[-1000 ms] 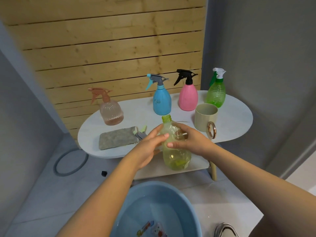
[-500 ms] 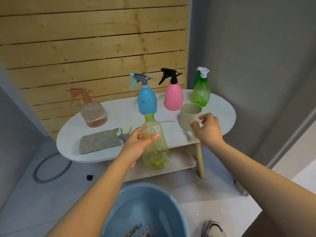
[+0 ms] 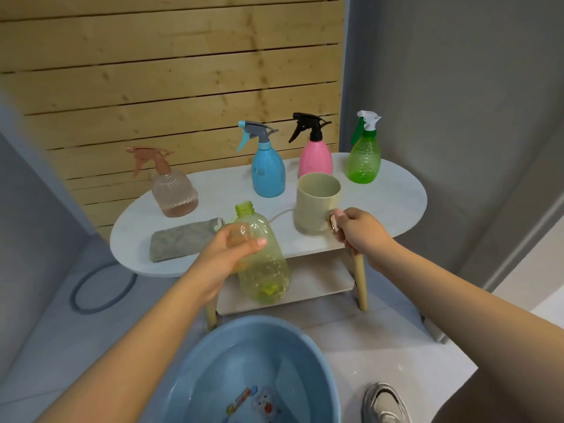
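Observation:
My left hand point(image 3: 227, 250) grips a yellow-green transparent bottle point(image 3: 264, 264) with no cap, held upright in the air in front of the table, a little liquid at its bottom. My right hand point(image 3: 358, 232) holds the shiny handle of a beige mug point(image 3: 317, 203), which is lifted slightly above the white oval table point(image 3: 396, 196), its mouth tilted towards me.
On the table stand a brownish spray bottle point(image 3: 172, 187), a blue one point(image 3: 267, 169), a pink one point(image 3: 316, 155) and a green one point(image 3: 364, 154); a grey cloth point(image 3: 180, 242) lies near the front. A blue basin point(image 3: 253, 377) with water sits on the floor below. A shoe point(image 3: 384, 403) is at bottom right.
My right hand left the bottle, reached the mug's handle and lifted the mug. My left hand keeps holding the bottle.

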### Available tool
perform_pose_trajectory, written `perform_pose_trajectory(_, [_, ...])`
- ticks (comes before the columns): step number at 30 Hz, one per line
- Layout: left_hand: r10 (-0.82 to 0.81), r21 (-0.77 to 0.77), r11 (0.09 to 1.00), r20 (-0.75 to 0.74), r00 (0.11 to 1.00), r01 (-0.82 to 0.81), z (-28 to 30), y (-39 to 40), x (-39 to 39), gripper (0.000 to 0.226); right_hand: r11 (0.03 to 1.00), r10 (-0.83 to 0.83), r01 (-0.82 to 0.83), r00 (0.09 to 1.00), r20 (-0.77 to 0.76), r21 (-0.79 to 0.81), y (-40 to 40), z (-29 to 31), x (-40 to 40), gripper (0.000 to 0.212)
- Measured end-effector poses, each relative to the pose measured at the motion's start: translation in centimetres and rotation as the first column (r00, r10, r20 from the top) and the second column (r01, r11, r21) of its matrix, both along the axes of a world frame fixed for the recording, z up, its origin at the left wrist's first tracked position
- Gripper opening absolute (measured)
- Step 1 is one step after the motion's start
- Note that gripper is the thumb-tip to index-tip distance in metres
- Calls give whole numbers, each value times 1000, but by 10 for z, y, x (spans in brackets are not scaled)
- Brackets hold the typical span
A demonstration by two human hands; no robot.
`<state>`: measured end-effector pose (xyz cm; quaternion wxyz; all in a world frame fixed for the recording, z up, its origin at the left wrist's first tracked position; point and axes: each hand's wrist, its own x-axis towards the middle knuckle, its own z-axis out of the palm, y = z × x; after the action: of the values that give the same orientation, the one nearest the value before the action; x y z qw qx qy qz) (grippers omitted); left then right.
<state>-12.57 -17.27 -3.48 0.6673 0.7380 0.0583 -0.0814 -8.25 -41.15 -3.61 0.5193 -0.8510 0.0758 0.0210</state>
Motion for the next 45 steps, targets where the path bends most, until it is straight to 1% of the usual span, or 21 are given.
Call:
perform_pose_trajectory(2, [-28,64,997,-39,999,31,3,15,-17,61,997,76,-75,997,11,-8,7,6,-22,37])
perform_pose_trajectory(4, [-28,116,993,-81,996,38,1,32,-34,58,988,153,-153,988,-19,-20,12,7,-41,39])
perform_pose_trajectory(8, [95,251,967,-190,977,-46,-17,61,-62,66,934,312,-321,947,-77,-161,28,-4,-70,38])
perform_pose_trajectory(10, [184,289,950,-197,963,-123,-36,67,-71,61,890,373,-386,923,-97,-245,41,-16,-78,44])
perform_pose_trajectory(12, [273,305,928,-161,948,-215,-58,67,-79,57,830,413,-431,901,-129,-354,57,-33,-81,44])
perform_pose_trajectory(14, [373,324,888,-98,923,-325,-84,65,-88,57,742,461,-490,868,-183,-458,75,-56,-81,42])
perform_pose_trajectory(16, [440,320,861,-77,895,-396,-113,65,-97,60,652,496,-563,823,-276,-508,91,-81,-81,38])
perform_pose_trajectory(18, [478,342,837,-73,876,-428,-141,68,-110,61,564,509,-625,778,-369,-539,107,-114,-84,39])
perform_pose_trajectory(21, [504,413,792,-25,864,-450,-172,66,-119,57,425,501,-634,759,-416,-646,119,-157,-88,41])
perform_pose_trajectory(22, [510,429,778,-6,860,-459,-179,64,-120,56,393,500,-623,762,-411,-676,120,-168,-88,41])
perform_pose_trajectory(24, [534,434,765,-15,846,-475,-197,61,-125,53,368,499,-609,767,-404,-703,122,-190,-90,42])
perform_pose_trajectory(27, [523,454,771,-51,851,-446,-223,54,-132,46,252,542,-575,750,-379,-778,119,-216,-92,38])
perform_pose_trajectory(29, [508,463,777,-60,859,-427,-241,51,-133,41,206,571,-575,728,-381,-791,120,-230,-89,35])
perform_pose_trajectory(32, [538,449,775,-96,838,-446,-259,46,-133,47,177,607,-582,699,-378,-793,125,-243,-87,32])
perform_pose_trajectory(34, [562,430,770,-109,820,-471,-269,43,-135,48,114,642,-557,673,-367,-823,128,-251,-89,29])
perform_pose_trajectory(36, [585,410,763,-112,803,-499,-276,44,-138,51,35,679,-528,635,-367,-848,129,-262,-93,21])
perform_pose_trajectory(38, [611,415,750,-138,780,-514,-280,49,-138,52,-32,684,-531,606,-405,-847,127,-272,-98,15])
perform_pose_trajectory(40, [638,413,736,-158,754,-536,-284,54,-138,56,-88,671,-535,591,-447,-840,125,-284,-100,17])
perform_pose_trajectory(43, [642,393,739,-166,749,-547,-286,54,-137,60,-118,650,-559,581,-490,-821,125,-298,-103,21])
perform_pose_trajectory(45, [632,388,749,-174,755,-538,-287,54,-136,60,-89,627,-601,586,-513,-794,127,-305,-104,23])
